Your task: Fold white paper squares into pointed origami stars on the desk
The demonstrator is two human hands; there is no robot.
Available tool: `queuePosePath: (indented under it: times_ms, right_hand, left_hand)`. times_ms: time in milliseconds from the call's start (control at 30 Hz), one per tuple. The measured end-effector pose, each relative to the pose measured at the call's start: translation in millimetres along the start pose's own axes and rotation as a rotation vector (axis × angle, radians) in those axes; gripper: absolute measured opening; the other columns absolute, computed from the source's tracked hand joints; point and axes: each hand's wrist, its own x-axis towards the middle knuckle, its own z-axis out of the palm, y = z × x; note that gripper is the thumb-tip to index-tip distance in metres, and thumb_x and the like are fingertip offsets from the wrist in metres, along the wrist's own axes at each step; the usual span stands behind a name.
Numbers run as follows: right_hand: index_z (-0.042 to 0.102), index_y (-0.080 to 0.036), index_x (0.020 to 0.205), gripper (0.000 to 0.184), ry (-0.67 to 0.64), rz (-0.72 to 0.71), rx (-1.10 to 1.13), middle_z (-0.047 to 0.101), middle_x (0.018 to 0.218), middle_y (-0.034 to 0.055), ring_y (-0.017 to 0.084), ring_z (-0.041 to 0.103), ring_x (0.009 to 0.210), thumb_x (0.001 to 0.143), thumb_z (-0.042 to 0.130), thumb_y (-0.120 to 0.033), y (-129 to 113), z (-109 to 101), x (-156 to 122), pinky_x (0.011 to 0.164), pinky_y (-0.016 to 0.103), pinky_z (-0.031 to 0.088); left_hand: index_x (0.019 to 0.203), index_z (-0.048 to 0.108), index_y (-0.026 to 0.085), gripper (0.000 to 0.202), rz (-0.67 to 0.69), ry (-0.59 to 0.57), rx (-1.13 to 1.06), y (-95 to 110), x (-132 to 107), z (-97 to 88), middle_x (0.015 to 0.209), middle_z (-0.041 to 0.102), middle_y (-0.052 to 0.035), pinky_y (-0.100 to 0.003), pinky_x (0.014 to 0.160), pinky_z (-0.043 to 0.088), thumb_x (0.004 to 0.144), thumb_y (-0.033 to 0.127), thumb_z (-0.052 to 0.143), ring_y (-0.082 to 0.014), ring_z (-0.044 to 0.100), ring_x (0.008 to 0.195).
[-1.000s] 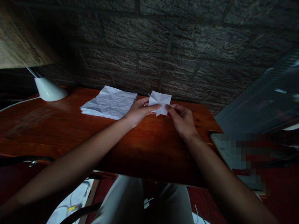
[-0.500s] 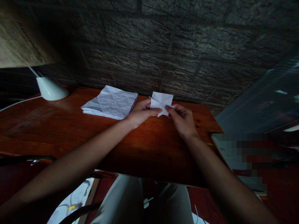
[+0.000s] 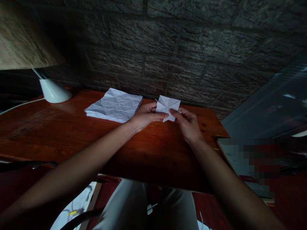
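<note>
Little folded paper (image 3: 169, 104) is pinched by the left fingers (image 3: 161, 117) and right fingers (image 3: 177, 115), both closed on it. Bunch of folds look already made, but what remains can't be told tbh. Creased sheets (image 3: 115, 104) are piled just left of the left fingers.

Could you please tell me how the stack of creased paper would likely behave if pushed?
The stack may slide apart, since it looks loosely layered. Being paper, it should feel fairly light, and being so creased, it would likely bend easily.
</note>
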Motion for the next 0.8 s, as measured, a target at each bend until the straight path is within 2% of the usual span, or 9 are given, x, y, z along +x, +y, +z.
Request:
queuePosePath:
  times_ms: [200,400,600,800]
  right_hand:
    - [0.079,-0.025,0.079,0.024,-0.016,-0.04,0.019,0.075,0.075,-0.0012,0.014,0.061,0.067,0.077,0.086,-0.049,-4.0,1.6,-0.8,0.071,0.031,0.05]
    - [0.079,-0.026,0.075,0.026,-0.049,-0.077,-0.022,0.071,0.069,-0.0022,0.014,0.058,0.067,0.079,0.085,-0.051,-4.1,2.8,-3.2,0.069,0.03,0.047]
    - [0.074,-0.024,0.067,0.038,-0.049,-0.037,-0.06,0.067,0.068,-0.0014,0.013,0.054,0.065,0.081,0.081,-0.059,-2.1,1.5,-2.7,0.067,0.03,0.045]
    - [0.069,-0.023,0.065,0.039,-0.017,-0.063,-0.084,0.063,0.068,-0.0025,0.012,0.052,0.065,0.081,0.083,-0.056,-1.2,-2.1,-0.7,0.069,0.03,0.044]
  left_hand:
    - [0.095,0.078,0.017,0.036,0.018,0.062,-0.072,-1.9,1.1,3.9,0.098,0.08,-0.0055,-0.029,0.08,0.055,0.065,0.027,0.094,-0.0175,0.073,0.091]
    - [0.088,0.077,0.016,0.032,0.087,0.075,-0.156,-1.1,2.2,5.2,0.094,0.08,-0.0036,-0.03,0.082,0.057,0.064,0.026,0.095,-0.0149,0.073,0.083]
    - [0.082,0.075,0.016,0.032,0.179,0.104,-0.116,0.7,5.6,2.3,0.087,0.08,-0.0021,-0.032,0.086,0.058,0.062,0.028,0.097,-0.0149,0.072,0.08]
    - [0.086,0.076,0.016,0.035,0.134,0.102,-0.128,2.1,5.4,1.4,0.087,0.08,-0.0037,-0.033,0.085,0.058,0.06,0.027,0.097,-0.0167,0.073,0.082]
